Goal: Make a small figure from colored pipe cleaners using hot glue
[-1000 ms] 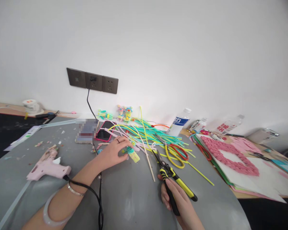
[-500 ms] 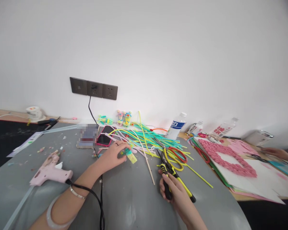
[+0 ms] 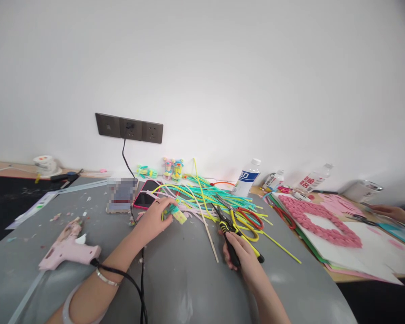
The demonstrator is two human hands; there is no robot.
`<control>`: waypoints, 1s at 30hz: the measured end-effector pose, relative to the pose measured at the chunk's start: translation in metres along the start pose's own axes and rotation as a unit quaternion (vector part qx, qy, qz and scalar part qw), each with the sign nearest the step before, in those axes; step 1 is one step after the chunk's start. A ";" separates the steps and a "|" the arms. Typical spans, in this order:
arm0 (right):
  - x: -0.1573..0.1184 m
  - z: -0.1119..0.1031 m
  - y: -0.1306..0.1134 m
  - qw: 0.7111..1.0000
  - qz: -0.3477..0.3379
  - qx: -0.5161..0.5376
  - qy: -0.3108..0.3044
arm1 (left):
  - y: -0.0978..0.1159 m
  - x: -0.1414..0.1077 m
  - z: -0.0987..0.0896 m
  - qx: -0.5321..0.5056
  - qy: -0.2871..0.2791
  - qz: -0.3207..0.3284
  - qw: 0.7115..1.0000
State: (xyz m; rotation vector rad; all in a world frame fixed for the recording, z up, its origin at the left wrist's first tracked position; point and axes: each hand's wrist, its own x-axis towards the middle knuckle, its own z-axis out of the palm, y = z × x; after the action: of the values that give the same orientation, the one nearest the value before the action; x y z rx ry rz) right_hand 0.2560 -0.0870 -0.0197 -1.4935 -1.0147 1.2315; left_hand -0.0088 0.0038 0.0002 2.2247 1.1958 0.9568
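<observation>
Fingers [image 3: 162, 208] of our left hand [image 3: 151, 218] pinch the small bundle [image 3: 174, 213] on the grey table [image 3: 189, 279], while our right hand [image 3: 239, 252] grips the cutters [image 3: 230, 229] (blades apart), seemingly poised for trimming.

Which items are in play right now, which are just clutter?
In play: left hand holding small yellow-green piece; right hand holding yellow-black pliers; straw pile.
Clutter: pink glue gun, phone, water bottle, red-handled scissors, pink heart board.
</observation>
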 end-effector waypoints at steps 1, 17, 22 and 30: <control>-0.001 0.001 0.000 1.000 0.001 0.000 0.006 | -0.002 0.000 0.001 0.002 0.005 -0.004 1.000; -0.022 0.006 0.005 0.976 0.052 -0.209 0.035 | 0.005 -0.002 -0.001 0.020 -0.028 -0.026 0.999; -0.032 -0.005 0.008 0.963 0.014 -0.267 0.030 | 0.006 -0.001 0.000 0.019 -0.030 -0.029 0.999; -0.043 -0.014 0.040 0.972 -0.157 -0.066 0.162 | 0.001 0.000 0.003 -0.022 0.052 -0.069 0.996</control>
State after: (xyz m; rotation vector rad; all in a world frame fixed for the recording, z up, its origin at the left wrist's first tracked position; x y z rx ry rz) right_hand 0.2643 -0.1394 -0.0474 -1.5050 -1.0755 0.6814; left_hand -0.0055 0.0030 -0.0013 2.0499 1.3429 1.0430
